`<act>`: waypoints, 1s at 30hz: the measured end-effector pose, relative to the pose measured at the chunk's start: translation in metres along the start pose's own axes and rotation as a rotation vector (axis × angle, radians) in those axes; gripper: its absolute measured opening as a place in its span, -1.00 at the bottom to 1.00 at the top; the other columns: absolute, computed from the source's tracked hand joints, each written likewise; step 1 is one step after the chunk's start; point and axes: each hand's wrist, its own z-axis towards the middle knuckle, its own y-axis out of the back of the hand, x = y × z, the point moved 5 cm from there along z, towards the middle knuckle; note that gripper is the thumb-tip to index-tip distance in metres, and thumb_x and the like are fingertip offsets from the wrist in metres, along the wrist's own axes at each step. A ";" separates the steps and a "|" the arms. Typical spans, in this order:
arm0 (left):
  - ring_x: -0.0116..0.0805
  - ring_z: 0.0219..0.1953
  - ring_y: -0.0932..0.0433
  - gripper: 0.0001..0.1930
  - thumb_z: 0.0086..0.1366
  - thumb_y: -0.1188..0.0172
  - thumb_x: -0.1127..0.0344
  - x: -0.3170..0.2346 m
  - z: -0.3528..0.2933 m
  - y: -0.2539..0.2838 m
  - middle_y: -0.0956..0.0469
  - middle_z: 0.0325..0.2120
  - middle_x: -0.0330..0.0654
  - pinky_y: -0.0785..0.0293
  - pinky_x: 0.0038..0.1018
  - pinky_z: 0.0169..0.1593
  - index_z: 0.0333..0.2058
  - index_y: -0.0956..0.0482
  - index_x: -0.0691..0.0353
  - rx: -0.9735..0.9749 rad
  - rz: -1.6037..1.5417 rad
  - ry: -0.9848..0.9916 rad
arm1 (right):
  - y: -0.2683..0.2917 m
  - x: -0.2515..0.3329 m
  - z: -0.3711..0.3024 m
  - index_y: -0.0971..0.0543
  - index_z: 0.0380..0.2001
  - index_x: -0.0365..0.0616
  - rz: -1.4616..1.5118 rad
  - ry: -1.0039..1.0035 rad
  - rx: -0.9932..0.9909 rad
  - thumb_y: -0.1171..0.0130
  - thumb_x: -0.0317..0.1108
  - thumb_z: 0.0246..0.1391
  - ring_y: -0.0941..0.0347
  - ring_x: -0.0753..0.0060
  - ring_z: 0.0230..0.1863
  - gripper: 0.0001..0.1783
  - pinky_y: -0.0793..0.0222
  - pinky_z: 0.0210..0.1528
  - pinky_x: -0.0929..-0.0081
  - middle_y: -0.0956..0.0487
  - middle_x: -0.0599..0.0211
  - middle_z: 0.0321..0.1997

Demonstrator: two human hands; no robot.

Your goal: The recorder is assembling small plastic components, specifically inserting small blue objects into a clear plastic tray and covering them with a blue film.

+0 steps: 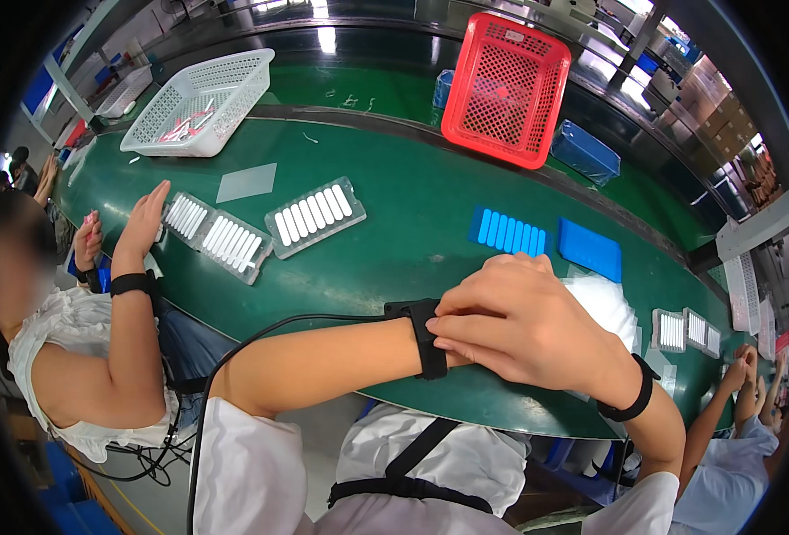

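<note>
My left forearm (332, 361) lies across the front of the table, and a black wrist strap (430, 343) with a small dark box and a cable circles its wrist. Over that wrist bends my right hand (532, 325), its fingers closed at the strap's edge. It covers most of my left hand, so those fingers cannot be made out. A second black band (631, 397) sits on my right wrist. Just beyond the hands are a blue tray with light-blue strips (508, 234), a plain blue slab (590, 250) and a stack of clear plastic sheets (604, 303).
Trays of white strips (316, 217) (216, 236) and a translucent sheet (246, 182) lie left of centre. A white basket (194, 138) and a red basket (501, 94) stand at the back, a blue bin (585, 152) beside the red one. People sit at both sides.
</note>
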 end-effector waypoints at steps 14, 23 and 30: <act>-0.20 0.25 -0.41 -0.54 0.49 -0.12 0.30 0.031 -0.061 0.016 -0.37 0.24 -0.03 -0.33 -0.28 0.32 0.32 -0.36 0.14 -0.138 -0.599 -0.249 | 0.015 0.011 0.006 -0.75 -0.36 -0.13 -0.113 -0.042 -0.071 -0.50 -0.42 -0.08 -0.58 0.23 -0.28 -0.84 -0.45 -0.23 0.28 -0.64 0.33 -0.31; -0.56 -0.45 -0.62 -0.85 0.40 -0.31 0.36 -0.049 -0.003 0.134 -0.70 -0.43 -0.22 -0.52 -0.63 -0.39 -0.25 -0.71 0.36 0.042 -0.436 0.107 | 0.018 0.033 -0.017 -0.45 -0.72 -0.10 0.003 0.050 0.166 -0.32 -0.31 0.20 -0.41 0.25 -0.63 -0.57 -0.24 -0.61 0.30 -0.45 0.35 -0.65; -0.05 -0.28 -0.72 -0.58 0.20 -0.55 0.12 -0.148 -0.020 0.050 -0.69 -0.31 0.03 -0.64 -0.37 -0.27 -0.13 -0.71 0.34 0.214 -0.072 -0.521 | -0.036 0.046 -0.075 -0.47 -0.74 -0.10 -0.391 0.181 0.004 -0.28 -0.39 0.08 -0.40 0.39 -0.65 -0.65 -0.26 -0.60 0.34 -0.50 0.29 -0.65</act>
